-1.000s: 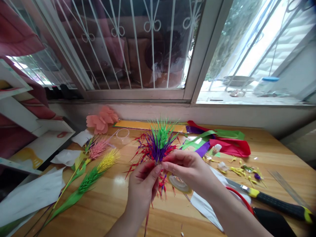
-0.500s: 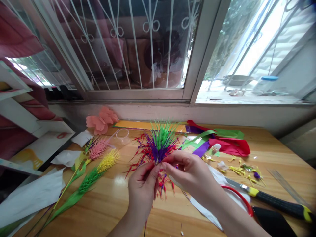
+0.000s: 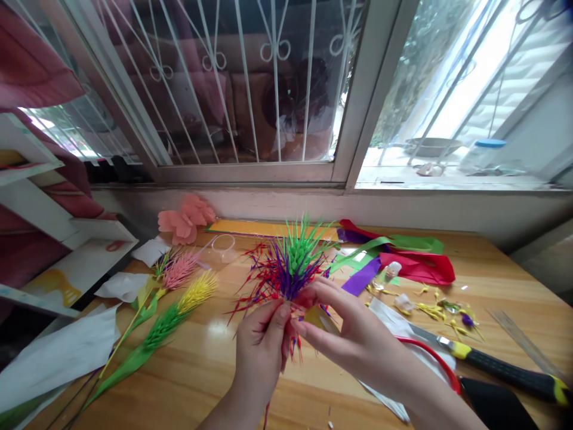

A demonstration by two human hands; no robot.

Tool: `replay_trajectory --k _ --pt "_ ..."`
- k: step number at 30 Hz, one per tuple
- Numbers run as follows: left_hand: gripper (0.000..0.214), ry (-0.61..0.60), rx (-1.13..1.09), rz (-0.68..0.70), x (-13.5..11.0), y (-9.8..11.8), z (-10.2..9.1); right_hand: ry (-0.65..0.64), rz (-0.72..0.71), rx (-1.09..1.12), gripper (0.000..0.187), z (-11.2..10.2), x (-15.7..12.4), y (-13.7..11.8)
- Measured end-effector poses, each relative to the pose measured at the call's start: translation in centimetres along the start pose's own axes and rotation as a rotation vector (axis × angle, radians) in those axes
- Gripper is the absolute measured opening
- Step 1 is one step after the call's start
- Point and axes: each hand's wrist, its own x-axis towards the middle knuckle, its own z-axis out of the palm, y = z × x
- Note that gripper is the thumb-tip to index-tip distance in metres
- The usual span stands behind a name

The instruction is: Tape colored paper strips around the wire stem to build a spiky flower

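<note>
While the left hand (image 3: 262,349) pinches the spiky paper cluster (image 3: 289,266), the right hand (image 3: 349,331) apparently grips it too.

Glossy, smooth varnished wood across the surface (image 3: 201,370), mirroring window light. Matt paper in the spiky bunch (image 3: 290,266) at centre, likewise in the flat strips (image 3: 416,266) at right. Crinkled, soft-looking paper for the pink flower (image 3: 185,218), upper left. Bare metal blade and plastic-looking grip on the knife (image 3: 496,364), lower right.
</note>
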Motion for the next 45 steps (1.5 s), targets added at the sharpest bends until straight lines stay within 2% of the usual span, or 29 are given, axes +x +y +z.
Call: replay_trajectory --k 3,7,10,14,16,20,27,33,36,39,41,45 --pt "0.034 0.05 -0.092 -0.049 0.0 0.1 0.2 -0.012 0.068 0.162 0.013 0.3 -0.1 0.5" --pt "0.037 0.081 -0.22 -0.033 -0.2 0.3 0.4 -0.05 0.15 0.359 0.015 0.4 0.0 0.8" --pt "0.033 0.095 -0.249 -0.011 -0.2 0.4 0.4 -0.058 0.195 0.476 0.015 0.3 0.3 0.6" --pt "0.031 0.1 -0.283 0.001 -0.2 0.4 0.4 -0.12 0.343 0.764 0.018 0.1 0.8 0.0" --pt "0.032 0.107 -0.301 -0.005 -0.2 0.6 0.4 -0.126 0.402 0.826 0.019 -0.1 1.0 -0.2" --pt "0.033 0.116 -0.291 -0.031 -0.3 0.8 0.4 -0.116 0.364 0.785 0.019 -0.1 1.1 0.0" --pt "0.031 0.031 -0.251 -0.055 -0.1 0.5 0.4 -0.07 0.234 0.586 0.012 0.6 1.2 0.8" --pt "0.041 -0.068 -0.106 -0.009 -0.3 0.7 0.0 -0.066 0.253 0.548 0.019 0.5 1.2 0.5" --pt "0.043 -0.104 -0.112 -0.035 -0.4 0.8 0.0 -0.084 0.233 0.516 0.02 0.4 1.2 0.5" --pt "0.037 -0.054 -0.194 -0.088 -0.5 0.8 0.0 -0.088 0.192 0.492 0.023 0.4 1.2 0.5" --pt "0.043 -0.036 -0.244 -0.125 -0.6 1.0 0.2 -0.088 0.151 0.483 0.027 0.3 1.2 0.5" --pt "0.038 -0.031 -0.274 -0.15 -0.7 1.5 0.3 -0.175 0.105 0.537 0.022 0.1 0.9 0.5"
